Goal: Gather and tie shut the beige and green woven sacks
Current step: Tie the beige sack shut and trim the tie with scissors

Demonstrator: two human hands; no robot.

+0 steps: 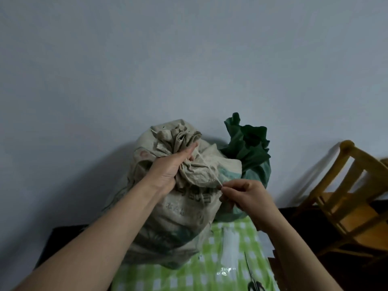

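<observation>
Left hand [168, 169] grips the beige sack's [178, 217] gathered neck; right hand [243, 194] pinches a string [210, 171] (green sack [249, 152] behind).

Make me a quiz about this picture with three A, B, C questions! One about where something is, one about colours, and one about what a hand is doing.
1. Where is the green sack?
A) behind the beige sack, to its right
B) on top of it
C) in the person's lap

2. What colours is the checked cloth?
A) red and white
B) green and white
C) blue and yellow

3. What is the left hand doing?
A) lying flat
B) gripping the beige sack's bunched top
C) waving

Answers: 1 A, it pokes out behind the right side. 2 B, the squares are green and white. 3 B, it grips the bunched top while the right hand pinches the string.
</observation>
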